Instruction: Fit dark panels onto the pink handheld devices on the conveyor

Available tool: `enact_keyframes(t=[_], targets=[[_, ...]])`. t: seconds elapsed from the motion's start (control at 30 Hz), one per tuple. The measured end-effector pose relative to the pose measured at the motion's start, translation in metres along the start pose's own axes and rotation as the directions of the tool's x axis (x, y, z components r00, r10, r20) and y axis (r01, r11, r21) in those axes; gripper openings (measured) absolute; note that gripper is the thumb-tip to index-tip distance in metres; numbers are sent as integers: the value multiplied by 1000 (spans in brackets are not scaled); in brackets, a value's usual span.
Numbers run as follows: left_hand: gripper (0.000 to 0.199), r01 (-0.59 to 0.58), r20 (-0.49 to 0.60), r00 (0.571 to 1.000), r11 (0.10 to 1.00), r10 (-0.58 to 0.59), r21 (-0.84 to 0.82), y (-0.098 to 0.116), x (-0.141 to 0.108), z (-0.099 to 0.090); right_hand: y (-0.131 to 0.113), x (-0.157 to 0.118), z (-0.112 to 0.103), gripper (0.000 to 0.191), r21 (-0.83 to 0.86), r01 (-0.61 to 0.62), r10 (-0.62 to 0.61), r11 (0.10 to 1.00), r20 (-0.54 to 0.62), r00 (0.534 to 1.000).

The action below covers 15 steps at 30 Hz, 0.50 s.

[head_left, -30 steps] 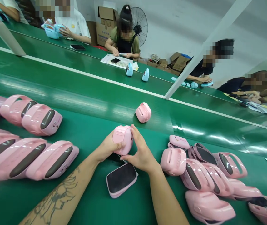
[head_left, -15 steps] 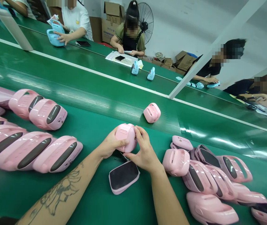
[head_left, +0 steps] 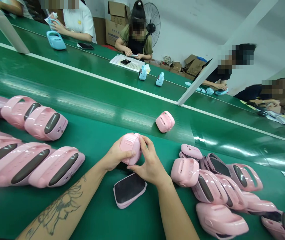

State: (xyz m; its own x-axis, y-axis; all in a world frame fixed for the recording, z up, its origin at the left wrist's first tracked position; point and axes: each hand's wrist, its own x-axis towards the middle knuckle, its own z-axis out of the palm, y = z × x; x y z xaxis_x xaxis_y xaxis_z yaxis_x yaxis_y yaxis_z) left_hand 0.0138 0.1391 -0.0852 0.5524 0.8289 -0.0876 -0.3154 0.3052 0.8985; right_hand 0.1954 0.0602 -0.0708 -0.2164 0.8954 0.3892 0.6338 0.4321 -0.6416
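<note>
Between my two hands is a rounded pink plastic housing (head_left: 127, 143), held above the green work surface. My left hand (head_left: 114, 156) is closed around its left side, the thumb lying across the front. On the other side, my right hand (head_left: 150, 162) pinches the edge, fingertips at the top and thumb at the bottom. Just below lies a pink-rimmed part with a dark, flat face (head_left: 129, 190). The far side of the held housing is hidden.
Rows of pink housings (head_left: 54, 165) stand at the left. More pink housings (head_left: 211, 186) and dark-faced parts (head_left: 217, 165) are heaped at the right. One pink housing (head_left: 165, 121) sits on the green belt (head_left: 94, 108) ahead. Across it, several people handle blue parts and papers.
The view has shifted slightly. My hands keep their grip on the pink housing with little change. At the upper left, a co-worker's hand has left the nearer blue housing.
</note>
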Motion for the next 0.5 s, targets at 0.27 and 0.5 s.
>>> enact_keyframes(t=[0.27, 0.5], targets=[[88, -18, -27, 1000, 987, 14, -157, 1, 4, 1, -7, 30, -73, 80, -165, -339, 344, 926, 1, 939], [70, 41, -153, 986, 988, -65, -151, 8, 2, -15, 48, 113, -169, 46, -389, -680, 657, 622, -212, 723]])
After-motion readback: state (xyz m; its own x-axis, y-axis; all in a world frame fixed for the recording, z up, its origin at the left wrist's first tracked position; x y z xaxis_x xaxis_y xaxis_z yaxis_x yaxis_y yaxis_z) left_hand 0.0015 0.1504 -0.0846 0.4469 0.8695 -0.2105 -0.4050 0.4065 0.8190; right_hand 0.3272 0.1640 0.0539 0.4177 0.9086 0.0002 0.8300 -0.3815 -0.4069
